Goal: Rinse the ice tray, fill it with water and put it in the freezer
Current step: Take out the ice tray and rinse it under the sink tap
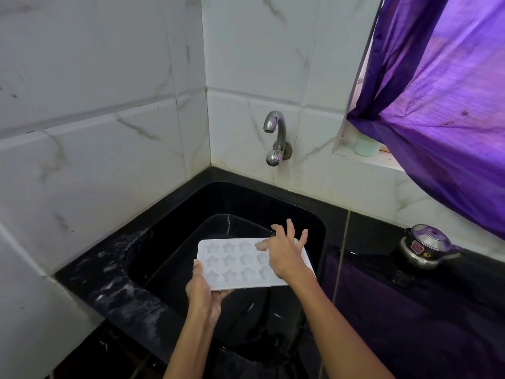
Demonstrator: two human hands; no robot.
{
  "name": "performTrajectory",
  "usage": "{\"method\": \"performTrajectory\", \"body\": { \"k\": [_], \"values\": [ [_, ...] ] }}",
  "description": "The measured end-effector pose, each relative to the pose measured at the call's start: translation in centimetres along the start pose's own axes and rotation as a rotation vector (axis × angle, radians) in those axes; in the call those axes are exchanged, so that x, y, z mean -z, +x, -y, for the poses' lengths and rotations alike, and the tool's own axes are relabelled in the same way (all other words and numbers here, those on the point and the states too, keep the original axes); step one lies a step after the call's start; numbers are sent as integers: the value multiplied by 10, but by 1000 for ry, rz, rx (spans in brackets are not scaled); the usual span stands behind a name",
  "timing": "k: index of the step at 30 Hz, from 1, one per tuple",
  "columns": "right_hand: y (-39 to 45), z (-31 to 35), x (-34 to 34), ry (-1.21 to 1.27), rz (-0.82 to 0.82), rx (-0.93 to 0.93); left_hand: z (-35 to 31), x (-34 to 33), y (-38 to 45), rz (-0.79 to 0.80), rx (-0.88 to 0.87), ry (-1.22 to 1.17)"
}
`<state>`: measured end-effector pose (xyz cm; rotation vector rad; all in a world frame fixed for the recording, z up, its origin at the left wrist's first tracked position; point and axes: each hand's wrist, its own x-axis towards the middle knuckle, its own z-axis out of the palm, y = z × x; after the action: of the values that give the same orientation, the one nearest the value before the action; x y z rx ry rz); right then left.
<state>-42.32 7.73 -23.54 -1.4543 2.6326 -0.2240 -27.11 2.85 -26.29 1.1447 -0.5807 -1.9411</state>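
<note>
ice tray (pixel 235 265) held over sink (pixel 300 214) at counter's back-left corner; near-left corner gripped by left hand (pixel 203 291), right hand (pixel 287 255) fingers spread, rubbing cavities. Tap (pixel 274 132) looks off; tray should be kept level, each cavity rubbed

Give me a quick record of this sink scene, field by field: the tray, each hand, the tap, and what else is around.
ice tray: white ice tray with star and round moulds, held level over the black sink
left hand: left hand holds the tray's near left corner from below
right hand: right hand over the tray's right part, fingers spread, fingertips on the moulds
tap: tap on the tiled wall, no water visible
counter: small metal pot at right
window: purple curtain
</note>
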Motion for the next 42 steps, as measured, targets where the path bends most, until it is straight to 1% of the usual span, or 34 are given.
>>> {"method": "performTrajectory", "body": {
  "k": [12, 15, 17, 20, 24, 42],
  "values": [
    [1, 1, 3, 25, 0, 2, -1, -1, 0, -14, -7, 4],
    [2, 8, 6, 43, -58, 6, -1, -2, 1, -17, -8, 24],
    [2, 15, 8, 47, -86, 46, -1, -3, 1, -16, -12, 28],
    [0, 26, 9, 19, -57, 94, -1, -5, -1, -12, -16, 28],
    [-3, 32, 11, -25, -13, 112, -2, -6, -3, -12, -17, 21],
    [-11, 38, 8, -64, -12, 104, -1, -1, -6, -9, -2, 10]
  ]
}}
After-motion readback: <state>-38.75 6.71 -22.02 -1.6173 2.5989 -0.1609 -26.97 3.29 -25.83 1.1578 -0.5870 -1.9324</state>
